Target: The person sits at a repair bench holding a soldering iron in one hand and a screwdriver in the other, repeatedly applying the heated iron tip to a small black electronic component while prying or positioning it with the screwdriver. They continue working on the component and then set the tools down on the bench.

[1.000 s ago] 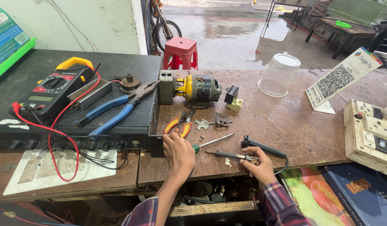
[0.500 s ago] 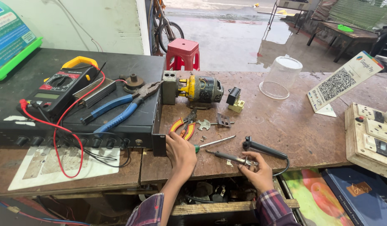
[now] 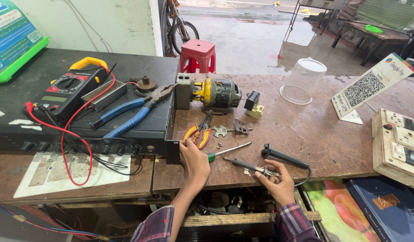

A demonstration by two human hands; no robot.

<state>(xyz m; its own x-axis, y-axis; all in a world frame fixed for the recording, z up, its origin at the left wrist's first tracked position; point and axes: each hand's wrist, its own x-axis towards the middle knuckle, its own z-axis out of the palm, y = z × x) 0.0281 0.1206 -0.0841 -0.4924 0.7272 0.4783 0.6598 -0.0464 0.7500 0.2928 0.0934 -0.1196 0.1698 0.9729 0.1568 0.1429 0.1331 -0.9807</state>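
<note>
My left hand [image 3: 194, 161] lies on the brown workbench [image 3: 314, 134], its fingertips at the handles of small orange-handled pliers [image 3: 197, 135]. A green-handled screwdriver [image 3: 227, 151] lies just right of its thumb. I cannot tell whether the fingers grip anything. My right hand [image 3: 276, 181], at the bench's front edge, is closed on a slim dark tool [image 3: 245, 165] that points left. A black-handled corded tool [image 3: 283, 157] lies just behind that hand. Small metal parts [image 3: 229, 130] are scattered beyond the pliers.
A black equipment box [image 3: 81, 130] on the left carries a multimeter [image 3: 66, 92] with red leads and blue pliers [image 3: 126, 114]. A small motor [image 3: 216, 92], clear plastic cover [image 3: 303, 80], code card [image 3: 370, 87] and switchboard [image 3: 397, 143] stand on the bench. An open drawer [image 3: 225, 204] is below.
Both hands keep much the same places and hold. Only the view has shifted a little.
</note>
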